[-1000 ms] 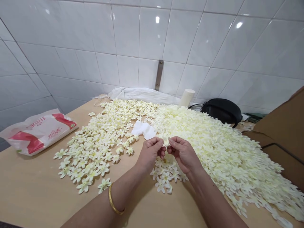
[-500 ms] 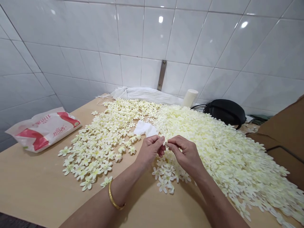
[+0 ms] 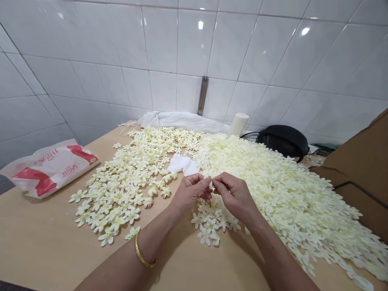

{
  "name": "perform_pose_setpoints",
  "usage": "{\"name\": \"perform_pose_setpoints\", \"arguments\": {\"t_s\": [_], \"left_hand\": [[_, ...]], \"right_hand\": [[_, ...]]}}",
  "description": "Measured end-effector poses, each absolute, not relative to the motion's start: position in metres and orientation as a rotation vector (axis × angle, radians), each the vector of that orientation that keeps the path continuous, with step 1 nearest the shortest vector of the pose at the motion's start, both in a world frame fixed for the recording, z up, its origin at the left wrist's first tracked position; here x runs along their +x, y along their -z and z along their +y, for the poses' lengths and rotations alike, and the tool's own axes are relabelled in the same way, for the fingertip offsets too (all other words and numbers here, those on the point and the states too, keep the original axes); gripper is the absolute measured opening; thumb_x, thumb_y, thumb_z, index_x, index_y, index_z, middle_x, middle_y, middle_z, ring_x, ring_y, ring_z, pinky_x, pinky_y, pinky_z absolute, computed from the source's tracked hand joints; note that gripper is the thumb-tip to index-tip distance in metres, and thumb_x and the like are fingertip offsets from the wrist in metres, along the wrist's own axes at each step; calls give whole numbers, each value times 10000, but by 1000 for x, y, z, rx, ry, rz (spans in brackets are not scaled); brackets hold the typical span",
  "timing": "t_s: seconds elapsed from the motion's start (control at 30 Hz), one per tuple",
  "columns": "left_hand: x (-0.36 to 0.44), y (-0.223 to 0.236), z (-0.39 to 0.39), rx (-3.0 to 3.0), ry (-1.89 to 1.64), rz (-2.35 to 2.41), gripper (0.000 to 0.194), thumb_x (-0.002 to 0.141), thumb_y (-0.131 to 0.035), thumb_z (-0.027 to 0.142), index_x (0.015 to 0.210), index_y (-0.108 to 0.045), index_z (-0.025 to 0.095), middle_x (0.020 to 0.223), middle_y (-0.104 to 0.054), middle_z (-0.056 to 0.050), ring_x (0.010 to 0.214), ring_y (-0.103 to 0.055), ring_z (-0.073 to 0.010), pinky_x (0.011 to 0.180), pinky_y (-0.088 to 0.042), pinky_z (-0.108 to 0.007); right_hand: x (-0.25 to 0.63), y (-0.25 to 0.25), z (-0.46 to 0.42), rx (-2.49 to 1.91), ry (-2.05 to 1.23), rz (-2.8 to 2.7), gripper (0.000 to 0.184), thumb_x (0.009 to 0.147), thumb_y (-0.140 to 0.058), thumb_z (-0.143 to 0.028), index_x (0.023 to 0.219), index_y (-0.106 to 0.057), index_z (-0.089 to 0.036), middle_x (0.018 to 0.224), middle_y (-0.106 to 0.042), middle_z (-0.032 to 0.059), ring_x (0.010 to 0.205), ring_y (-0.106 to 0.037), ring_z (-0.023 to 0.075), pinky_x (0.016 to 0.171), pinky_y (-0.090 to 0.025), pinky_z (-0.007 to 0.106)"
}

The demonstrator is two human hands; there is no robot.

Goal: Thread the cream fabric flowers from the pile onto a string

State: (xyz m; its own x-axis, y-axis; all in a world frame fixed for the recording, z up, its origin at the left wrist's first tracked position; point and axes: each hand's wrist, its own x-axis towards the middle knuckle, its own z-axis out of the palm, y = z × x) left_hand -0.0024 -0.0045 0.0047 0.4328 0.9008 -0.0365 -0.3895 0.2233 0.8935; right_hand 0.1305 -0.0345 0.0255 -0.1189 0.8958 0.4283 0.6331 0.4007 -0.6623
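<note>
The left hand (image 3: pixel 190 194) and the right hand (image 3: pixel 234 197) together pinch one small cream flower (image 3: pixel 209 180) just above a little pile of flowers (image 3: pixel 210 224) on the counter (image 3: pixel 45 238), beside a big heap of flowers (image 3: pixel 281 194), and a printed plastic bag (image 3: pixel 50 171) lies far left, its inside not visible.

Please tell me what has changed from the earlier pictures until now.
The left hand and right hand have moved slightly closer, their fingertips pinching a small cream flower between them; nothing was let go. The flower piles, white cloth and plastic bag stayed as they were.
</note>
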Motion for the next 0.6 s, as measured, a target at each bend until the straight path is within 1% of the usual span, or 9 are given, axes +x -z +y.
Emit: {"name": "perform_pose_setpoints", "arguments": {"t_s": [0.07, 0.17, 0.3, 0.5, 0.6], "left_hand": [[-3, -5, -4, 934, -977, 627, 321, 637, -640, 423, 592, -507, 135, 498, -541, 18, 418, -502, -73, 446, -413, -206], [-3, -5, -4, 960, -991, 634, 330, 645, -630, 432, 576, -509, 133, 486, -529, 21, 416, -498, -73, 444, -414, -205], [-2, -3, -4, 978, -973, 662, 344, 660, -610, 449, 581, -523, 126, 484, -522, 17, 420, -488, -74, 447, -428, -214], [-1, 1, -2, 909, -945, 645, 326, 636, -639, 436, 630, -544, 124, 512, -551, 4, 425, -502, -76, 445, -428, -205], [-1, 0, -2, 875, -941, 627, 294, 612, -671, 390, 611, -531, 132, 515, -560, 7, 419, -507, -73, 438, -421, -196]], "right_hand": [[131, -26, -34, -1315, -426, -1854, 188, 800, -445, -167, 663, -573, -166, 615, -550, 4, 569, -509, 108, 551, -404, 222], [132, -26, -34, -1296, -409, -1899, 159, 787, -472, -166, 676, -586, -166, 637, -569, 10, 589, -517, 112, 571, -405, 228], [131, -26, -34, -1274, -394, -1936, 199, 798, -442, -153, 668, -592, -163, 631, -569, 23, 577, -520, 114, 563, -409, 232], [130, -24, -34, -1311, -367, -1915, 208, 795, -428, -154, 660, -586, -157, 605, -549, 14, 549, -496, 109, 532, -384, 226], [132, -22, -33, -1362, -447, -1851, 212, 796, -434, -195, 652, -585, -157, 597, -548, 11, 542, -491, 111, 523, -384, 227]]}}
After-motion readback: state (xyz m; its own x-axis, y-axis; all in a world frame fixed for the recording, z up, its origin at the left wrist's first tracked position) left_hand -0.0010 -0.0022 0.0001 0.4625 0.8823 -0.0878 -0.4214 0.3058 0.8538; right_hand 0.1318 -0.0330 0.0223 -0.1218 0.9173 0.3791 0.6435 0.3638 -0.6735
